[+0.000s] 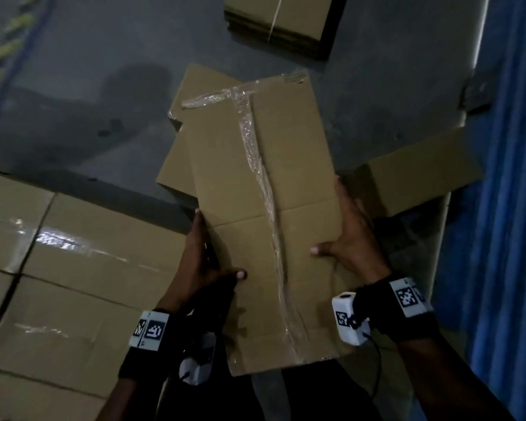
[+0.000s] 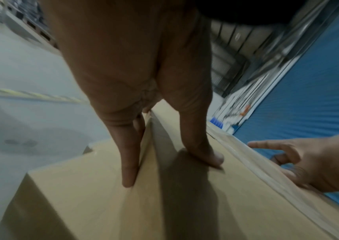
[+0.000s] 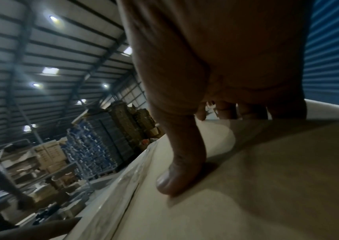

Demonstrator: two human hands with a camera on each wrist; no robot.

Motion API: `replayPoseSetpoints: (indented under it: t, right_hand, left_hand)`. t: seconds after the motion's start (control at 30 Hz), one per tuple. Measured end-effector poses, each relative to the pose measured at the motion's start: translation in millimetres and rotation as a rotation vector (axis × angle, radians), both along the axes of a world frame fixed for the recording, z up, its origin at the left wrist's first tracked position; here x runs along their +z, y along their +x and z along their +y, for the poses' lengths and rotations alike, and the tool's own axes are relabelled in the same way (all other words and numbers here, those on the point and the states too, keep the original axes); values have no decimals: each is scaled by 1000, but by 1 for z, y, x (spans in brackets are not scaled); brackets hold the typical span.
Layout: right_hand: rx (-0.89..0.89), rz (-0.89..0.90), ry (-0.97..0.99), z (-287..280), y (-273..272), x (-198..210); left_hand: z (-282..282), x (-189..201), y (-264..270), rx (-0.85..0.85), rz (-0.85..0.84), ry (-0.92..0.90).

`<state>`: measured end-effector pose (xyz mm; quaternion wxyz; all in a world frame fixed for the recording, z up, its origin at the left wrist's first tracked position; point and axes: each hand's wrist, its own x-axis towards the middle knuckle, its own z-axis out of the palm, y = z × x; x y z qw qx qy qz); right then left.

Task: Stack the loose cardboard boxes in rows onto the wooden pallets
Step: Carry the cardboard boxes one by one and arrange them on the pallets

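I hold a taped cardboard box (image 1: 264, 189) between both hands, above the grey floor (image 1: 82, 95). My left hand (image 1: 205, 253) grips its left edge, thumb on top and fingers (image 2: 130, 162) flat along the side. My right hand (image 1: 348, 238) grips the right edge, thumb (image 3: 182, 170) pressed on top and fingers wrapped over the far side. Stacked boxes (image 1: 73, 268) sit at my lower left, and more loose boxes (image 1: 419, 168) lie beneath and to the right, beside a blue wall (image 1: 510, 177)
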<state>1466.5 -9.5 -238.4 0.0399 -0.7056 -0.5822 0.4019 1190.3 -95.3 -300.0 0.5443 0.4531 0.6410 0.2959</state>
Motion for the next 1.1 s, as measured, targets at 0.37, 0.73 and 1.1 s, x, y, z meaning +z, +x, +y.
replayPoseSetpoints:
  t: [0.37, 0.73, 1.1]
  right_hand:
    - [174, 13, 326, -86, -35, 196]
    - [558, 203, 416, -104, -92, 257]
    - [1221, 328, 285, -183, -140, 257]
  left_hand:
    - [-111, 179, -32, 176, 16, 259]
    - [-217, 254, -29, 593, 165, 418]
    - [-383, 240, 67, 1142, 319, 189]
